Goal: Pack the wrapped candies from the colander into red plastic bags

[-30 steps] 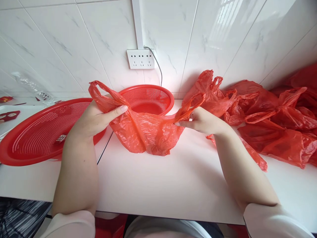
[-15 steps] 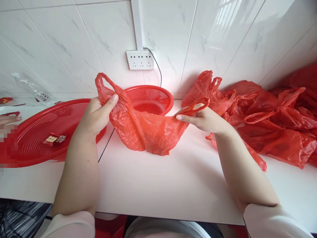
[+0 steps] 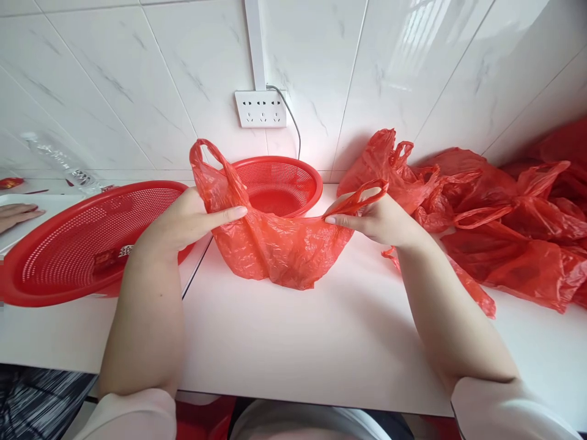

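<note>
A thin red plastic bag [image 3: 287, 247] hangs between my two hands just over the white table, its two loop handles sticking up. My left hand [image 3: 195, 214] grips the bag's left side below the handle, thumb laid along the top edge. On the other side my right hand [image 3: 367, 220] pinches the rim at the base of the right handle, thumb in front. Something darker shows faintly through the bag, too dim to name. Behind the bag stands a round red plastic basket [image 3: 293, 177], partly covered by it.
A large red colander [image 3: 59, 244] on the left holds a few small packets [image 3: 107, 260]. Another person's hand [image 3: 18, 215] rests by a white tray [image 3: 27, 229]. A clear bottle [image 3: 59, 162] lies behind. Several filled red bags [image 3: 513, 244] crowd the right. A socket panel [image 3: 261, 110] is on the wall.
My left hand has moved right along the bag's edge, bringing the left handle with it. My right hand stays put. The other person's hand has drawn away from the large colander's rim.
</note>
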Tool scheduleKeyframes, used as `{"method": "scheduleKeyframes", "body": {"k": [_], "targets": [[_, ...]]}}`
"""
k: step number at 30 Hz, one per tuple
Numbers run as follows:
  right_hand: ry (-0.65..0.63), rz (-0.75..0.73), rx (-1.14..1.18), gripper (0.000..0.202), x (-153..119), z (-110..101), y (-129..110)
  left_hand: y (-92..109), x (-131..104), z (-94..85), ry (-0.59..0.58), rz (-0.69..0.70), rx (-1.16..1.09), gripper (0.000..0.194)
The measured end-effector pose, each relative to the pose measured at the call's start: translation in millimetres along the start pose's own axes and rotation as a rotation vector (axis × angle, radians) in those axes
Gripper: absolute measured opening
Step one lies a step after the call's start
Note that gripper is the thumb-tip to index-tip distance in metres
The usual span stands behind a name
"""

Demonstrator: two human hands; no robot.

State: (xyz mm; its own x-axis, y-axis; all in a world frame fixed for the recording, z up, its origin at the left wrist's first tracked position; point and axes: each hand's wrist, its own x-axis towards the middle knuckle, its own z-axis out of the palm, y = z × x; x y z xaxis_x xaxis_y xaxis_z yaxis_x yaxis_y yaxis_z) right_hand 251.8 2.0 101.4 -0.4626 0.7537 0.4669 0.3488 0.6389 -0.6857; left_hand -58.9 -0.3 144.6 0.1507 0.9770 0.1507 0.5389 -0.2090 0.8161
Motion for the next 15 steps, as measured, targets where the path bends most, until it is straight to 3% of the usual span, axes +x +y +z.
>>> {"method": "scheduleKeyframes", "body": {"k": [5,11,15], "targets": [[0.031,-0.015,0.022,0.011,0,-1,-2,2,-1,2.9,0.077,0.073,-0.218,0.028],[0.069,-0.025,0.071,0.014,1,-2,-6,9,-4,12.5,-0.045,0.048,-0.549,0.014],[0.103,0.026,0.14,0.021,1,0,-4,9,0,21.9,-0.108,-0.016,-0.843,0.024]]}}
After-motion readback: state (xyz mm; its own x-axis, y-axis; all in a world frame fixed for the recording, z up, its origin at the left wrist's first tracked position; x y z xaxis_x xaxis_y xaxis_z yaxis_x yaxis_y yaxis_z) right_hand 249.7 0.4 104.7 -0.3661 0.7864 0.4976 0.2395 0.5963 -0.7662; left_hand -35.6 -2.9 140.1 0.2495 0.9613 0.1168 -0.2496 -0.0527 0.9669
